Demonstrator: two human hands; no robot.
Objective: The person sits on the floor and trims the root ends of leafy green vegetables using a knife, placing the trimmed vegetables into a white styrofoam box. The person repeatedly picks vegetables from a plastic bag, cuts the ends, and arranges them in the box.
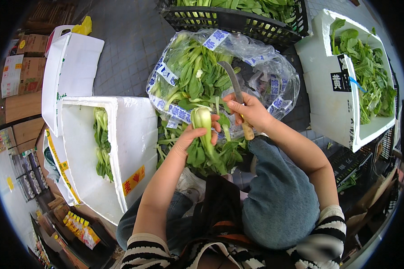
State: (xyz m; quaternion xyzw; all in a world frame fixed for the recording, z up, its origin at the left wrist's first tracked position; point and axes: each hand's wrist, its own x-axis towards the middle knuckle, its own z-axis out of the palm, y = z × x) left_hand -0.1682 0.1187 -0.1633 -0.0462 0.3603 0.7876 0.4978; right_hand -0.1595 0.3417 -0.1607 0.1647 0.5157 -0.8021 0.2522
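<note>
My left hand [186,137] grips a head of bok choy [202,121], its pale base up and its leaves hanging towards me. Beside it, my right hand [254,110] holds a knife with a curved blade [235,80] and a worn wooden handle [247,130]. The blade points away from me, apart from the held head. Beyond both hands, a clear plastic bag [288,72] with blue-and-white printing lies open around a pile of bok choy [192,74]. Loose green leaves [230,156] lie below my hands, between my legs; my left hand partly hides them.
A white foam box [134,124] at left holds several bok choy [102,144]. Another foam box [320,94] at right contains leafy greens [372,80]. Across the far side stands a black plastic crate [229,21] of greens. Cardboard boxes [32,72] are stacked at far left.
</note>
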